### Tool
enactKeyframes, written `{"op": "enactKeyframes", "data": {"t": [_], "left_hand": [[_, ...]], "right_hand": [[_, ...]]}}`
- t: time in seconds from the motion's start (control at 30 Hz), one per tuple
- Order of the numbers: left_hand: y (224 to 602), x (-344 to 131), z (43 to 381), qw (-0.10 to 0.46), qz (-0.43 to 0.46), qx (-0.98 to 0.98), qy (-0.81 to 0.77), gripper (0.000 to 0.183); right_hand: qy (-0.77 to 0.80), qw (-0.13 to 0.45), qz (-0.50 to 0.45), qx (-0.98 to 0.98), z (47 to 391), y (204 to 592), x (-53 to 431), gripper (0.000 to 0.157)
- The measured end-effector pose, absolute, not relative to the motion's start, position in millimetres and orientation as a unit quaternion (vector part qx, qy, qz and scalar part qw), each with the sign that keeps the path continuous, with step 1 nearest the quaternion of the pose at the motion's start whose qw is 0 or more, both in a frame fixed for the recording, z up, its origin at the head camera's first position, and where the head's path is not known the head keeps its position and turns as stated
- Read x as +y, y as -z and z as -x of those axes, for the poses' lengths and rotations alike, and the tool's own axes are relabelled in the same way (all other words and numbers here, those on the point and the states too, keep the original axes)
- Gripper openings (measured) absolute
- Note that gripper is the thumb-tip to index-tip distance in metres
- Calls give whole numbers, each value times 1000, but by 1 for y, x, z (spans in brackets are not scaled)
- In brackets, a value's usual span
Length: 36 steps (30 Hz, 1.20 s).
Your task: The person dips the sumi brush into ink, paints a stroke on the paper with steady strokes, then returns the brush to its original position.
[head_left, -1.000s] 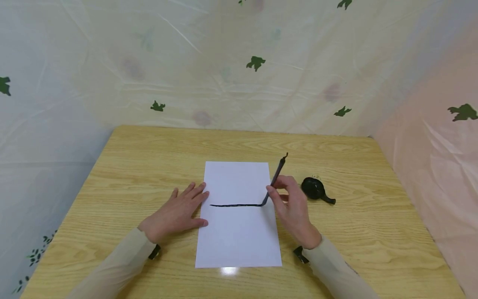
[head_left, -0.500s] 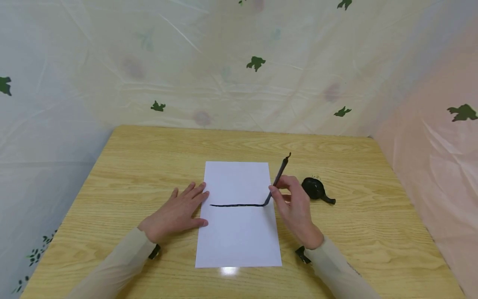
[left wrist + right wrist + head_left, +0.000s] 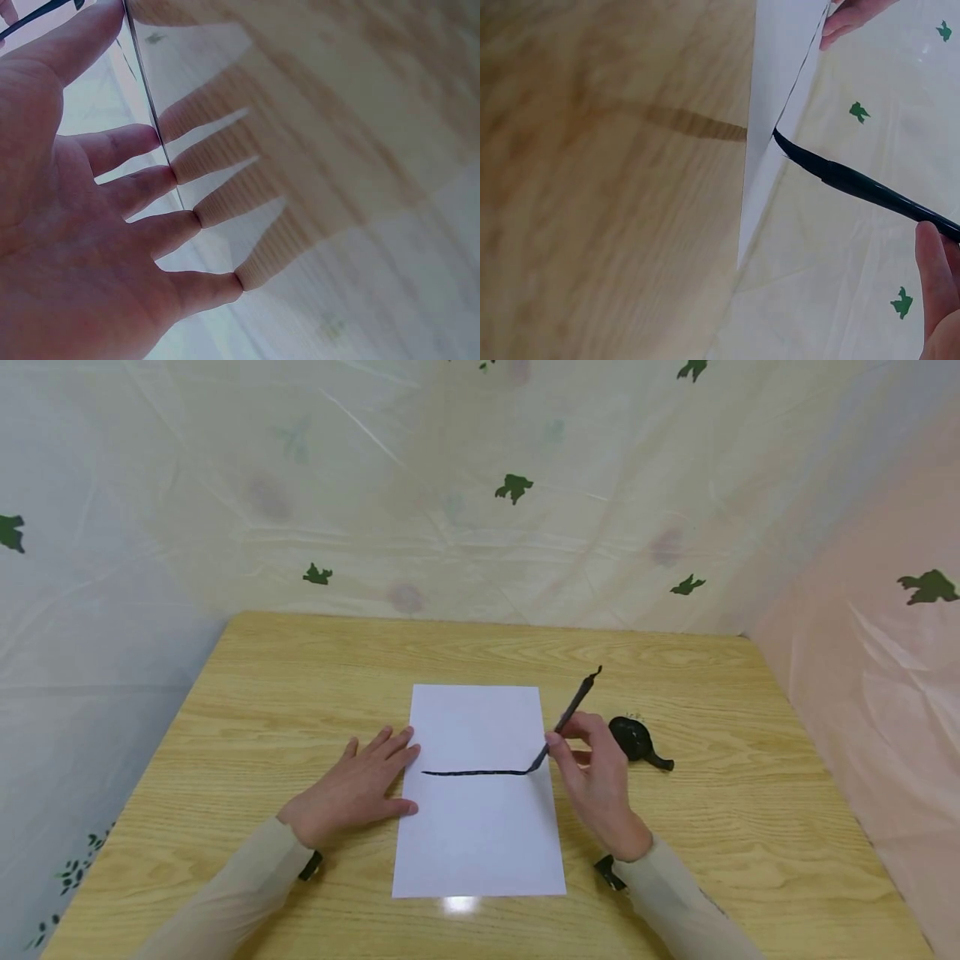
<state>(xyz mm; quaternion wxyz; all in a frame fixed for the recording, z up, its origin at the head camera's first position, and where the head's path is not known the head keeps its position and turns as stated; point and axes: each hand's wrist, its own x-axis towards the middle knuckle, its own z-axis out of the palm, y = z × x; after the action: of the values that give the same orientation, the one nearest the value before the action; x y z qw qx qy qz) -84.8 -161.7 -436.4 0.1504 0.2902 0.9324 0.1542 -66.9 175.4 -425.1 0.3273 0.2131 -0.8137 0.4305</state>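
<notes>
A white sheet of paper (image 3: 480, 843) lies in the middle of the table, with a black horizontal stroke (image 3: 472, 772) across it. My left hand (image 3: 352, 789) rests at the sheet's left edge, fingers spread and straight; its palm side shows in the left wrist view. Between thumb and fingers, my right hand (image 3: 596, 789) pinches a black ink brush (image 3: 576, 702). The handle leans to the right. In the right wrist view, the brush's bent bristles (image 3: 799, 154) touch the paper at the end of the stroke.
A black, glossy, gourd-shaped dish (image 3: 632, 739) sits on the wooden table (image 3: 300, 668), just right of my right hand. Pale curtains (image 3: 420, 460) with green leaf-like shapes stand behind the table and along both sides.
My right hand has shifted slightly right and the brush handle leans further right. The tip moved a little right, then slightly back left. My left hand and the sheet stay still.
</notes>
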Motion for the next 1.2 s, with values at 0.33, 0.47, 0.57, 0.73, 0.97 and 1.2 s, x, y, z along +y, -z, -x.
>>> {"op": "enactKeyframes", "data": {"t": [0.33, 0.47, 0.57, 0.73, 0.97, 1.2], "left_hand": [[436, -162, 85, 151, -291, 933, -151, 82], [435, -162, 85, 152, -292, 932, -151, 81], [435, -162, 85, 153, -292, 932, -153, 81], [434, -162, 84, 153, -294, 930, -155, 81], [434, -162, 84, 154, -297, 930, -153, 81], [435, -163, 85, 154, -298, 930, -151, 81]], "right_hand": [[-513, 333, -235, -755, 71, 425, 178, 31], [-526, 330, -228, -750, 71, 424, 178, 31], [-532, 326, -225, -749, 69, 422, 179, 33], [-542, 325, -227, -741, 68, 420, 181, 34], [-530, 351, -228, -737, 68, 418, 187, 30], [-534, 357, -215, -736, 63, 414, 196, 31]]}}
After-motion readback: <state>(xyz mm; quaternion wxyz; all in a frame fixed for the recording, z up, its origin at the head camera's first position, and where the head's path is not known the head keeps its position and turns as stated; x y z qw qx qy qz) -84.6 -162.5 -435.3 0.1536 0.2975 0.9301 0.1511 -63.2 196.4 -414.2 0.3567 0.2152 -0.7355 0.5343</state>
